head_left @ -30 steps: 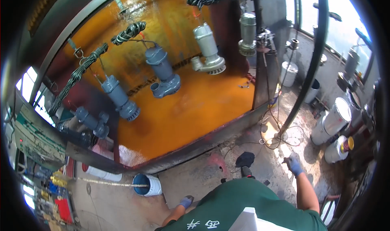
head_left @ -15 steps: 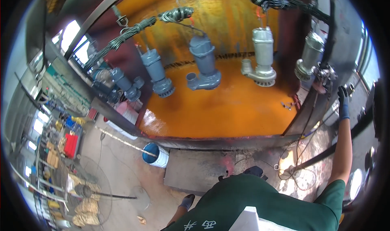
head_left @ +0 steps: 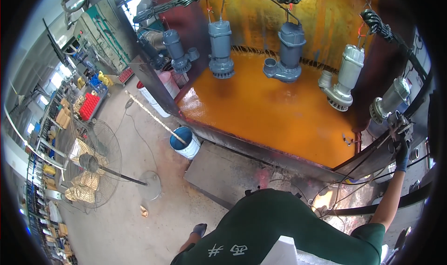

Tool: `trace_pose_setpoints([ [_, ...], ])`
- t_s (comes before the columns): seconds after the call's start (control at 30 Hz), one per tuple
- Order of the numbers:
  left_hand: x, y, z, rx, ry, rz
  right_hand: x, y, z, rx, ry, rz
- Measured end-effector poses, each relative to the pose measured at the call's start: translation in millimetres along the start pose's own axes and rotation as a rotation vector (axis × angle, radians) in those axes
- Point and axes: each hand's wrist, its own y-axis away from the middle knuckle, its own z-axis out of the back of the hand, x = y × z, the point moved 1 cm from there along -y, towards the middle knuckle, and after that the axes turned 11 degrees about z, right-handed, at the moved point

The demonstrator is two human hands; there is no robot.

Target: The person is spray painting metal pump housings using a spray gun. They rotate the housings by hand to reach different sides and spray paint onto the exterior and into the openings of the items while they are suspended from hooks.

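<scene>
My right hand, in a dark glove, reaches up at the far right beside a steel post. Its fingers overlap the lower part of a silver metal spray gun hanging there; whether they close around it is unclear. My left hand, also gloved, hangs low at my side, away from any object, with its fingers too indistinct to read. Closest to the spray gun hangs a tilted silver pump. Another silver pump and a grey-blue pump hang farther left, with coiled cables above.
Behind the pumps is a booth with a shiny orange bottom and a dark raised front edge. A dark platform lies before it. On the left are a bucket with a long stick and a standing fan. Hoses trail at right.
My view has turned left, so the pumps appear farther right. My right hand has gone from just beside the spray gun to overlapping its lower part. My left hand still hangs low.
</scene>
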Motion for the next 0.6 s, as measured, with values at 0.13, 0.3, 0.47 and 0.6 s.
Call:
trace_pose_setpoints([
  [0.13, 11, -22, -3, 0.087, -0.066, -0.022, 27, -5, 45, -0.082, -0.274, -0.187],
  [0.3, 1, -71, 15, 0.102, -0.189, -0.251, 99, 38, 78, -0.044, -0.505, -0.336],
  [0.47, -12, -78, 46, 0.096, -0.067, -0.258, 177, 147, -25, 0.052, 0.13, -0.486],
  [0.6, -35, -88, 85, 0.114, -0.176, -0.278, 296, 238, -155, -0.23, 0.03, -0.642],
])
